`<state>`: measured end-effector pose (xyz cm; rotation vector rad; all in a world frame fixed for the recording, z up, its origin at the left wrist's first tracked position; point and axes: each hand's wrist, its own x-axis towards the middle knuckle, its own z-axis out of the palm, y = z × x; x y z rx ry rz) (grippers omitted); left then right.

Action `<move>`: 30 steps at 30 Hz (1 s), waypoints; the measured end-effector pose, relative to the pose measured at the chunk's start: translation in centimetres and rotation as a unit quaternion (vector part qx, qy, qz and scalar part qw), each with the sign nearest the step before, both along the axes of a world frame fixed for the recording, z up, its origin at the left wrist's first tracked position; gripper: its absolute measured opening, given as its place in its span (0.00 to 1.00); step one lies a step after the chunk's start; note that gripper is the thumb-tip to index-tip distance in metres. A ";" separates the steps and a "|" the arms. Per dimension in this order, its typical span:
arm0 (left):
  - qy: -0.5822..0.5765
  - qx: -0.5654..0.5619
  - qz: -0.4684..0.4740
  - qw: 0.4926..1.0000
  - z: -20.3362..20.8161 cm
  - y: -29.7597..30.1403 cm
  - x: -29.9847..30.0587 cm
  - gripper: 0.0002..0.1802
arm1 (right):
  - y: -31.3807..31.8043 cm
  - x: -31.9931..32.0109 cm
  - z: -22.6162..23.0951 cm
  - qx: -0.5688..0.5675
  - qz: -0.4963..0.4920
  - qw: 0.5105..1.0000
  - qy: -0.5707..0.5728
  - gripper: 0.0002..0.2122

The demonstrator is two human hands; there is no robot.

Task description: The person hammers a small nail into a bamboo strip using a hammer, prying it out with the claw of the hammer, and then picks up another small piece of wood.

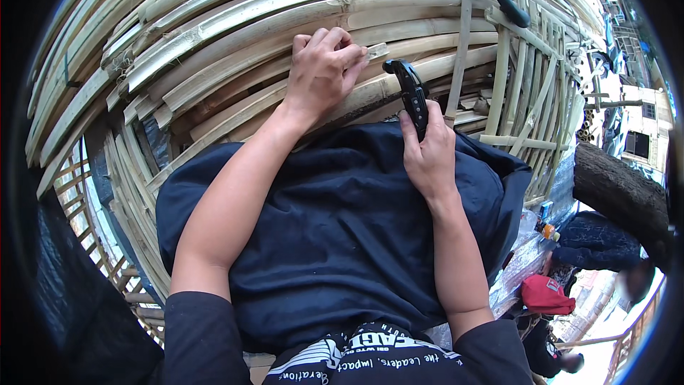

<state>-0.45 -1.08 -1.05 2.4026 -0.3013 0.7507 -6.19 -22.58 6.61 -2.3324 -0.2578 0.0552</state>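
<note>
The right hand (pixel 431 150) grips a black tool with a hooked head (pixel 413 93), thumb along its near side, the hook pointing up and left toward the other hand. The left hand (pixel 320 75) has its fingers curled in over the slatted bamboo surface (pixel 278 7), near that surface's near edge; a short pale bamboo piece (pixel 378 50) shows at its fingertips, though I cannot tell whether they pinch it. The tool's head stands just beside this piece, apart from it. Dark blue cloth (pixel 342 221) spreads over the lap, against the near edge of the bamboo. Toward the surface's far right corner are a bamboo lattice (pixel 524 78) and a black curved handle (pixel 504 0). Farther right are a thick brown log (pixel 620 189) and, below it, a red bag (pixel 545 294).
</note>
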 end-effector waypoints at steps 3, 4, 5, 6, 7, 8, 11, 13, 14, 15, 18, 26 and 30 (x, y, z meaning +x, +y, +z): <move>0.004 0.003 0.003 1.000 0.1 0.1 0.0 0.06 | 1.0 0.6 -0.2 0.023 -0.002 1.000 -0.015 0.10; 0.007 0.004 0.002 1.000 0.2 0.1 0.0 0.06 | 1.2 0.7 -0.2 0.028 0.000 0.999 -0.022 0.10; 0.011 0.003 0.001 1.000 0.2 0.0 -0.1 0.06 | 1.2 0.8 -0.4 0.032 0.002 0.999 -0.026 0.10; 0.008 0.006 0.002 1.000 0.2 0.0 -0.1 0.07 | 1.3 0.9 -0.5 0.035 0.004 0.999 -0.030 0.10; 0.004 0.008 0.003 1.000 0.2 0.1 0.0 0.07 | 1.4 0.9 -0.7 0.029 0.004 0.999 -0.030 0.11; 0.003 0.008 0.003 1.000 0.2 0.2 -0.1 0.08 | 1.5 0.9 -0.9 0.023 0.004 0.999 -0.029 0.11; 0.007 0.007 0.003 1.000 0.2 0.2 -0.1 0.08 | 1.4 0.9 -1.2 0.017 -0.005 1.000 -0.024 0.11; 0.005 0.011 0.001 1.000 0.4 0.0 -0.1 0.08 | 1.4 1.0 -1.3 0.022 -0.012 0.999 -0.024 0.11; 0.003 0.011 0.001 1.000 0.3 0.0 0.0 0.08 | 1.4 1.2 -1.5 0.022 -0.013 0.999 -0.026 0.11; 0.004 0.009 0.001 1.000 0.3 0.0 0.0 0.08 | 1.4 1.3 -1.6 0.022 -0.014 0.999 -0.027 0.11; 0.006 0.008 0.003 1.000 0.1 0.0 -0.2 0.08 | 1.7 1.3 -1.4 0.005 -0.016 1.000 -0.025 0.11; 0.007 0.016 0.004 1.000 0.3 0.2 -0.1 0.09 | 1.8 1.3 -1.6 0.023 -0.016 0.999 -0.020 0.11; 0.007 0.014 0.006 1.000 0.4 0.2 -0.1 0.09 | 1.8 1.3 -2.0 0.015 -0.008 1.000 -0.027 0.11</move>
